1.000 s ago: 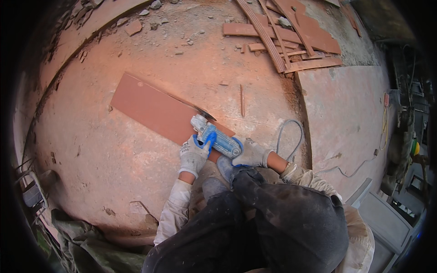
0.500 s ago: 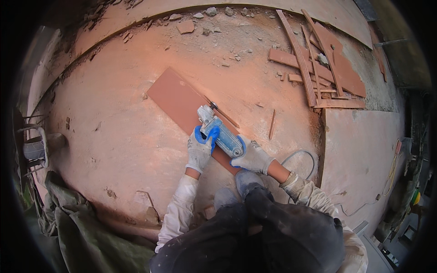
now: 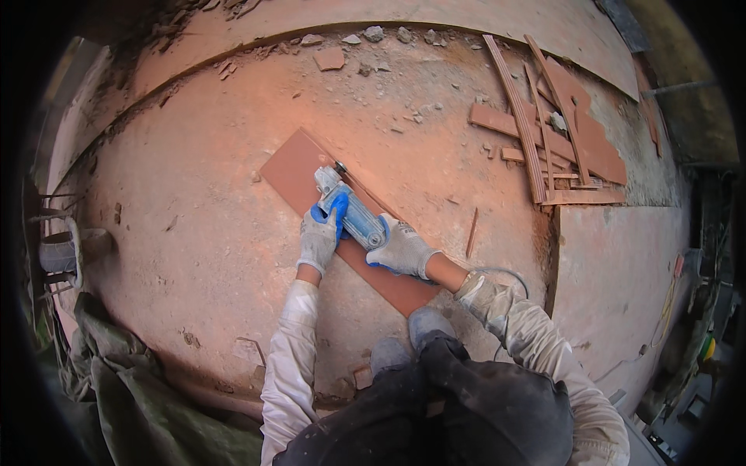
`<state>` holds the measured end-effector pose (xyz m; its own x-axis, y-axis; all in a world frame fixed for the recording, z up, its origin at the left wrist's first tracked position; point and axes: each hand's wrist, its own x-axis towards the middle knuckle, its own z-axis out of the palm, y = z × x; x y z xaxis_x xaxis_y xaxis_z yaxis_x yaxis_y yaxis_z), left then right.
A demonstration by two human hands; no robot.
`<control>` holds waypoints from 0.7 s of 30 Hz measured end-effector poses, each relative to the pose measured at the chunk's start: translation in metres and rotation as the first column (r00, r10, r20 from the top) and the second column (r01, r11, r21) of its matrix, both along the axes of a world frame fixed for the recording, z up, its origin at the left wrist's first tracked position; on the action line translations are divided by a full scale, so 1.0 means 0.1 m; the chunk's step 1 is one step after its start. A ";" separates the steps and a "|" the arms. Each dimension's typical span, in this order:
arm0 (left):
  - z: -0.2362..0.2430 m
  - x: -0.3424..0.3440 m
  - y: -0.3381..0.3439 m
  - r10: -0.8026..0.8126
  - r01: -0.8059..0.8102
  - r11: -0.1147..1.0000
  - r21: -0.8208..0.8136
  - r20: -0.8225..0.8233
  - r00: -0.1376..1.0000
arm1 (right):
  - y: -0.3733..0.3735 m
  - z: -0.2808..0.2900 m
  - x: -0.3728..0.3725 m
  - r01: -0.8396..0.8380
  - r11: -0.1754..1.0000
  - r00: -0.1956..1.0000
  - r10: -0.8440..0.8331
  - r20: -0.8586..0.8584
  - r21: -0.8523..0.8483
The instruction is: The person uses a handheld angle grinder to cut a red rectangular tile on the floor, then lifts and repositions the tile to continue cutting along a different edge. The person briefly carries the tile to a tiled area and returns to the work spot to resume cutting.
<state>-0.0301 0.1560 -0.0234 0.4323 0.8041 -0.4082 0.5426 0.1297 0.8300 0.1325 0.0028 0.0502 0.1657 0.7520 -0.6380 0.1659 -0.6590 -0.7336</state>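
Note:
A blue angle grinder [image 3: 359, 220] with a dusty grey head lies across a long reddish-brown tile [image 3: 299, 167] on the floor. Gloved in grey and blue, my left hand [image 3: 319, 235] wraps round the grinder near its head. At the rear end of the body, my right hand [image 3: 403, 247] grips it from the right. The grinder's disc is seen edge-on by the tile's right edge, where a thin line runs along the tile. The tile's near end reaches my right shoe [image 3: 430, 325].
Broken tile strips [image 3: 544, 132] lie piled at the far right, beside a raised slab [image 3: 614, 272]. Rubble [image 3: 374, 34] lines the far edge. A thin tile sliver [image 3: 472, 232] and a grey cable [image 3: 509, 273] are right of my hands. Dark green sheeting [image 3: 132, 380] bunches at the near left.
Both hands have moved the grinder left and slightly up along the tile, toward its far end. More of the tile's near end shows, and the view has shifted a little.

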 end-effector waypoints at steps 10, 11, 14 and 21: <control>0.24 0.09 -0.01 -0.012 0.006 0.998 -0.057 -0.113 0.994 | 0.04 -0.05 0.01 0.045 0.999 0.997 -0.046 -0.066 -0.022; 0.22 0.08 0.00 -0.006 -0.001 0.996 -0.092 -0.073 0.997 | 0.04 -0.05 0.01 0.055 0.998 0.995 -0.057 -0.080 -0.032; 0.07 0.03 0.01 0.009 -0.009 0.992 -0.128 0.002 1.000 | 0.04 -0.03 0.01 0.059 0.998 0.997 -0.060 -0.050 -0.025; -0.13 0.05 0.05 0.015 -0.016 1.000 -0.020 -0.073 0.997 | 0.04 0.06 0.03 0.048 0.997 0.997 -0.052 -0.063 -0.060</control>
